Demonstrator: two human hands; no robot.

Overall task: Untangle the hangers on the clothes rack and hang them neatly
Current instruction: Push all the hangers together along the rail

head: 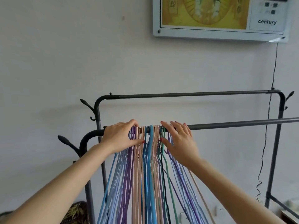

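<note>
Head cam view: the bunch of hangers [150, 159] is all crammed together on the near rail [234, 125] of the clothes rack [275, 143], hooks packed tight around the 6 o'clock middle of the shot, with the blue, purple, pink and green wires fanning down to the bottom edge.

The left hand [120, 137] is on the bunch's 9 o'clock side, fingers curled over the rail and the purple hooks, thumb pinching in from below, so it's got hold of those end hangers.

The right hand [179, 139] sits at the bunch's 3 o'clock side, fingers pretty much straight and spread, resting on the rail and hooks, thumb touching the green one. Not gripping anything, as far as I can see.

Far rail [194, 94] is at 12 o'clock from the hands, and a wall panel [220, 18] with "century" on it is up at 1 o'clock.
</note>
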